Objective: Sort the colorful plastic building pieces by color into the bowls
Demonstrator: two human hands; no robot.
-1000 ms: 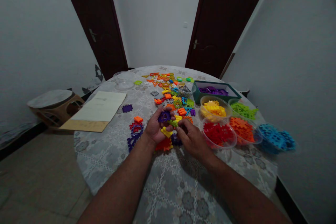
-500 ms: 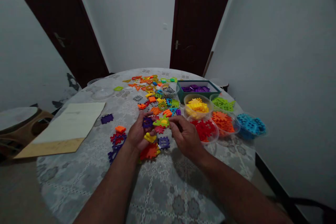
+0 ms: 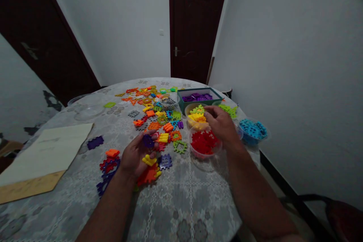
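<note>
Well, left hand (image 3: 134, 155) grips partly hidden purple piece (image 3: 148, 141); right hand (image 3: 222, 124) pinches lime piece (image 3: 198, 109).

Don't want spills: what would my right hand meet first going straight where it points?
Past its lime-green piece, your right hand would probably meet the clear bowl of yellow pieces, though height is unclear.

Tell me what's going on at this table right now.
A person's left hand cradles a purple piece and a yellow piece. The right hand is over the bowl of yellow pieces, with a lime-green piece at its fingertips. Beside that bowl stand a bowl of red pieces and a green box of purple pieces. Loose, mixed-colour pieces lie across the patterned tablecloth.
</note>
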